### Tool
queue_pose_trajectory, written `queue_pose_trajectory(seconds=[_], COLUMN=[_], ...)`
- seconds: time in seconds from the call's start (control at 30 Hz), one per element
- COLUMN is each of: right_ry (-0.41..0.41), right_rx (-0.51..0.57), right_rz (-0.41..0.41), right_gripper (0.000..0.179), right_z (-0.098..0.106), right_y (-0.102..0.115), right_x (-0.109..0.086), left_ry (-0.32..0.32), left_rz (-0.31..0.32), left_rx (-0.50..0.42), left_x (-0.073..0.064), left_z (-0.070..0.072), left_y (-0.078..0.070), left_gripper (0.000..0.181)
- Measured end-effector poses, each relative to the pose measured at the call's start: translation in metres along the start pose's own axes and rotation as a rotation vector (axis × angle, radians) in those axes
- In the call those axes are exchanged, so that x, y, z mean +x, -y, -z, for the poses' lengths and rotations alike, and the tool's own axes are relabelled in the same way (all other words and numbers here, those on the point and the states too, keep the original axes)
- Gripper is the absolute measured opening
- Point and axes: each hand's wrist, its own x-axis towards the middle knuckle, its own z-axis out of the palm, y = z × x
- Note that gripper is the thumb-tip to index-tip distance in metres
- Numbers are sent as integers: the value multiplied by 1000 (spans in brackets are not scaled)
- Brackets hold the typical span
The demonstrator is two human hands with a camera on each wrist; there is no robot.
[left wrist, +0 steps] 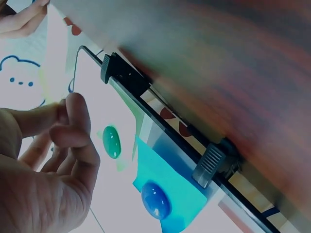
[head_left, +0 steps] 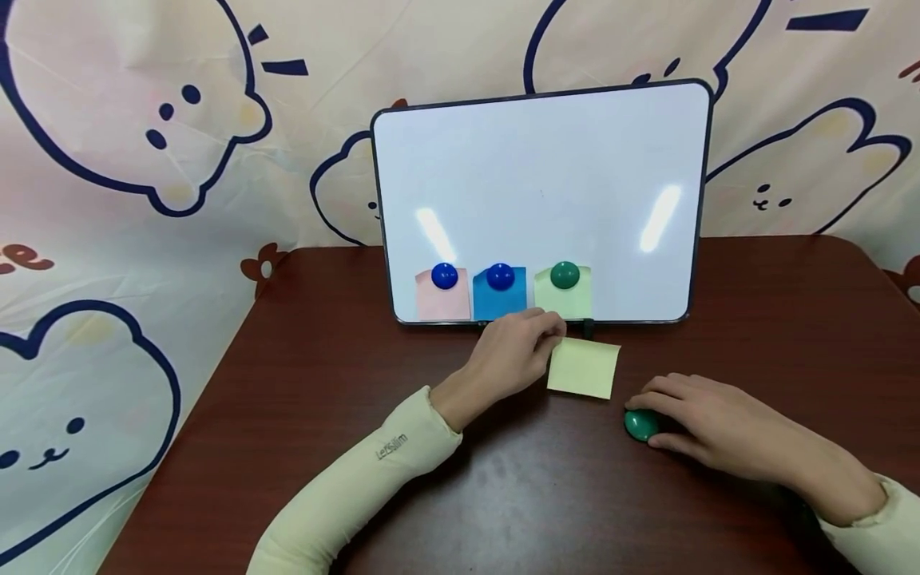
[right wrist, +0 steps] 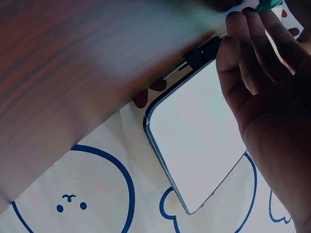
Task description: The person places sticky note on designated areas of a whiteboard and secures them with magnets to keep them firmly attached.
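Observation:
In the head view my left hand (head_left: 512,351) pinches the upper left corner of a pale yellow sticky note (head_left: 584,369), just in front of the whiteboard (head_left: 539,184). To its right, my right hand (head_left: 707,423) holds a round green magnet (head_left: 640,425) between thumb and fingers, low over the table. In the right wrist view only an edge of that green magnet (right wrist: 268,5) shows past the fingertips. On the board's lower edge hang a pink note (head_left: 442,305), a blue note (head_left: 499,303) and a light green note (head_left: 563,302).
Two blue magnets, one on the pink note (head_left: 444,275) and one on the blue note (head_left: 500,276), and a green magnet (head_left: 565,275) top the notes. Black clips (left wrist: 216,162) support the board's bottom edge. The dark brown table (head_left: 323,359) meets a patterned cloth backdrop (head_left: 460,48).

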Motion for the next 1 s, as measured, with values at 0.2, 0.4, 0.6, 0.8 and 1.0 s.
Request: queue_pose_trajectory(seconds=[0.2,0.4,0.6,0.8,1.0], right_ry=[-7,-15,-10,13,18], right_rx=[-7,5,1,7,2], right_rz=[2,17,7,-16,-24], right_gripper=[38,36,37,39,38], right_z=[-1,-3,-3,-1,0], right_y=[-1,-1,-1,-1,-2], right_x=[-1,0,0,0,0], left_ry=[-62,-60,-97,-140,-141], left_rz=[21,29,32,16,3], left_rx=[-24,5,30,58,46], left_x=[9,14,20,23,26], left_z=[-4,-6,-9,-11,-13], left_y=[-3,-5,-5,-7,-9], left_gripper=[10,11,10,11,10])
